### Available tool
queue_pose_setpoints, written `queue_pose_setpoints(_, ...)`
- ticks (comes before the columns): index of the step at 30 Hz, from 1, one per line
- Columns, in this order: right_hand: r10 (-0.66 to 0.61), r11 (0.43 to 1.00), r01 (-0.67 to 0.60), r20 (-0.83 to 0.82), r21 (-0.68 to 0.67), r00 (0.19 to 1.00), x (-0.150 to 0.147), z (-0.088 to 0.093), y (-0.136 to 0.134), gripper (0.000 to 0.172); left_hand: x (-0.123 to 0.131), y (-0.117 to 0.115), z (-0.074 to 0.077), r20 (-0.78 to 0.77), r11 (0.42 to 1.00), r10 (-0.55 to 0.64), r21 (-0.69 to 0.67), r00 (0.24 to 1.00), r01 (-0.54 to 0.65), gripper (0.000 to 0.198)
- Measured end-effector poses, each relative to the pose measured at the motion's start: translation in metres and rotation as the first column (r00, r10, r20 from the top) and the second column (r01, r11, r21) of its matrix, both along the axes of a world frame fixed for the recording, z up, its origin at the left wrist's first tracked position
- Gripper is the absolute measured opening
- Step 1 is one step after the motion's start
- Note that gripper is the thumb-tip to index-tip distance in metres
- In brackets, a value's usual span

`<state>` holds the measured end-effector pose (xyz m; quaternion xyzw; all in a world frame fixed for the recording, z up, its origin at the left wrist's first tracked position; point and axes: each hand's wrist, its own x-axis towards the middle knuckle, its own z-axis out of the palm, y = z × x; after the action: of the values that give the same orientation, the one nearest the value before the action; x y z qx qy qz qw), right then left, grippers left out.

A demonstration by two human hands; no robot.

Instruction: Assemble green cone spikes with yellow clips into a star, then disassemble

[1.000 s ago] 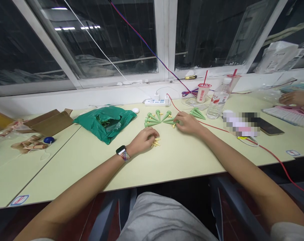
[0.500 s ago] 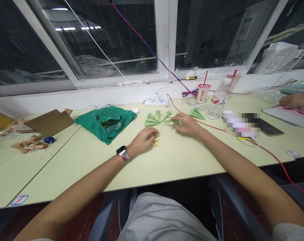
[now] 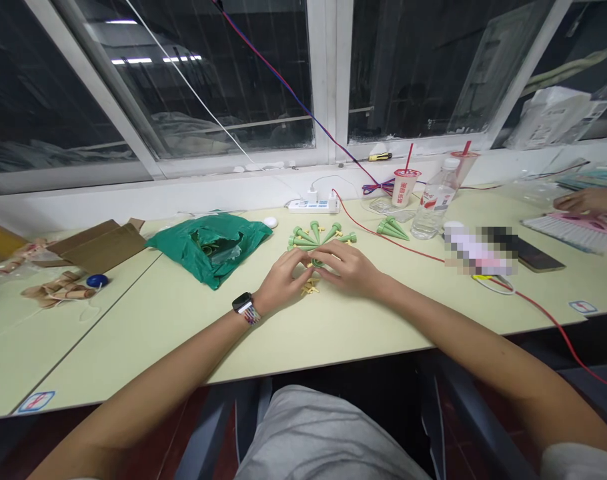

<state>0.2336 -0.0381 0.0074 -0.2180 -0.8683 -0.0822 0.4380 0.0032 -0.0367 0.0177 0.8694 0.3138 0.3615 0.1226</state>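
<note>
1. On the pale green desk [image 3: 333, 340] below the window, your left hand [image 3: 283, 281] and right hand [image 3: 346, 269] curve toward each other, close together at the centre of the desk.
2. Your fingers [image 3: 328, 252] close in around a small green plastic piece [image 3: 316, 263] between your hands. You can't tell from this view how firmly either hand has hold of it.
3. Just beyond your fingers, green plastic spikes [image 3: 306, 235] fan out around a shared centre. Small yellow fittings [image 3: 309, 288] lie in a loose pile just below your hands.
4. To your right, a second group of green spikes [image 3: 392, 229] lies near a red wire [image 3: 408, 245].
5. Left of your hands sit a green plastic bag [image 3: 208, 250] and a cardboard box [image 3: 101, 245]. Ahead are a power strip [image 3: 311, 206] and a water bottle [image 3: 433, 207].
6. At far right, a co-worker's hand [image 3: 586, 200] rests just above a pink brush [image 3: 566, 232].
</note>
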Motion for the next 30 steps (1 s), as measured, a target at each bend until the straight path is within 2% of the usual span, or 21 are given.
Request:
queue_pose_setpoints(3, 0.016, 0.999, -0.019, -0.072, -0.041, 0.997, -0.001, 0.000, -0.001, 0.032, -0.001, 0.000, 0.000, 0.060, 1.000, 0.009, -0.006, 0.998, -0.008, 0.018)
queue_pose_setpoints(6, 0.045, 0.992, -0.062, -0.146, -0.113, 0.988, -0.003, 0.001, -0.003, 0.040, -0.001, 0.002, -0.002, 0.180, 0.999, 0.036, -0.023, 0.983, -0.032, 0.018)
queue_pose_setpoints(9, 0.037, 0.973, -0.077, -0.180, -0.218, 0.983, -0.004, -0.001, -0.004, 0.046, 0.002, 0.004, -0.004, 0.313, 0.991, 0.050, -0.131, 0.948, -0.009, 0.022)
queue_pose_setpoints(11, 0.031, 0.954, -0.090, -0.202, -0.287, 0.979, -0.004, -0.004, -0.003, 0.047, 0.004, 0.006, -0.005, 0.395, 0.964, 0.052, -0.260, 0.917, 0.057, 0.027)
queue_pose_setpoints(15, 0.037, 0.907, -0.153, -0.287, -0.393, 0.957, -0.005, -0.009, 0.002, 0.045, 0.008, 0.009, -0.005, 0.477, 0.868, 0.122, -0.477, 0.871, 0.140, 0.041)
queue_pose_setpoints(17, 0.031, 0.887, -0.175, -0.325, -0.426, 0.945, -0.006, -0.009, 0.003, 0.043, 0.010, 0.010, -0.005, 0.489, 0.844, 0.145, -0.514, 0.860, 0.150, 0.043)
queue_pose_setpoints(19, 0.021, 0.870, -0.188, -0.347, -0.455, 0.937, -0.007, -0.009, 0.003, 0.041, 0.011, 0.011, -0.006, 0.491, 0.851, 0.157, -0.508, 0.857, 0.135, 0.043)
queue_pose_setpoints(23, -0.035, 0.822, -0.190, -0.380, -0.537, 0.924, -0.010, -0.006, 0.002, 0.042, 0.009, 0.010, -0.007, 0.447, 0.934, 0.164, -0.358, 0.879, 0.008, 0.036)
queue_pose_setpoints(26, -0.067, 0.758, -0.236, -0.432, -0.608, 0.899, -0.011, -0.004, 0.000, 0.043, 0.003, 0.009, -0.003, 0.318, 0.994, 0.101, -0.071, 0.943, -0.083, 0.020)
queue_pose_setpoints(28, -0.073, 0.681, -0.309, -0.482, -0.663, 0.873, -0.013, -0.002, 0.001, 0.045, -0.002, 0.011, 0.001, 0.209, 0.984, 0.039, 0.162, 0.977, -0.074, 0.010)
queue_pose_setpoints(30, -0.083, 0.584, -0.388, -0.528, -0.713, 0.845, -0.014, 0.000, 0.002, 0.049, -0.006, 0.013, 0.003, 0.129, 0.947, 0.004, 0.319, 0.992, -0.045, 0.007)
